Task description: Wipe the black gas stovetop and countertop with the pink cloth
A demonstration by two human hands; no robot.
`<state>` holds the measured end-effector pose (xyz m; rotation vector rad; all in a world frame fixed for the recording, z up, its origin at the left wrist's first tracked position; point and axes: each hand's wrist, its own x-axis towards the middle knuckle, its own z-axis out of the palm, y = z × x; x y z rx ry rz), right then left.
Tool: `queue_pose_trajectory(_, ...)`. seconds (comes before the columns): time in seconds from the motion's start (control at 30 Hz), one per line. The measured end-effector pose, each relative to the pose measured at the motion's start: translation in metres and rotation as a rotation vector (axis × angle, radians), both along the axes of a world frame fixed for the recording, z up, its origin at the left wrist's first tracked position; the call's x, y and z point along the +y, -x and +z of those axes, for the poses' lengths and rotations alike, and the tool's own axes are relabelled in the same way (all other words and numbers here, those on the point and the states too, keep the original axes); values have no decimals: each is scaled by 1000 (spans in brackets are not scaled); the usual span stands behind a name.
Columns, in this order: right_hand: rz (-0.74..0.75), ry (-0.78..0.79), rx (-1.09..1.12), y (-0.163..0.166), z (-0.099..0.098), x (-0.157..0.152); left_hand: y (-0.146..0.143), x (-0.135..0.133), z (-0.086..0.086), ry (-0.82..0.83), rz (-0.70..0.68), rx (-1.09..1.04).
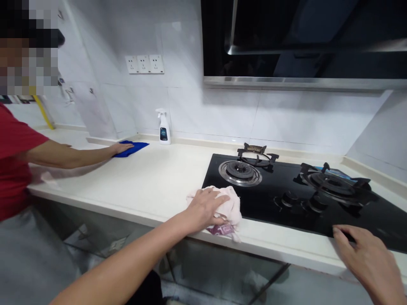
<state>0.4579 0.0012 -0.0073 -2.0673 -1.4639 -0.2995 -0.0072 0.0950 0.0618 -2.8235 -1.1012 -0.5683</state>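
Observation:
My left hand presses down on a crumpled pale pink cloth, fingers curled over it, at the front left corner of the black glass gas hob. My right hand rests with fingers spread on the hob's front edge at the right, holding nothing. Two knobs sit between my hands. The left burner has its pan support lifted off and set behind it.
A co-worker in a red shirt stands at the left, a hand flat on a blue cloth on the cream countertop. A white spray bottle stands by the wall. A black extractor hood hangs overhead.

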Motion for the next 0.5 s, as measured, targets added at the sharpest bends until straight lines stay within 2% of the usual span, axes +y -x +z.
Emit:
queue_pose_trajectory(0.17,3,-14,-23,1,-2,0,33,4,5,23,-39,19)
queue_pose_trajectory(0.27,2,-7,-37,2,-3,2,54,5,12,63,-11,21)
queue_pose_trajectory(0.4,-41,8,-79,4,-3,3,67,21,33,83,182,-82)
queue_pose_trajectory(0.5,-51,14,-86,5,-2,3,54,50,50,45,299,-57)
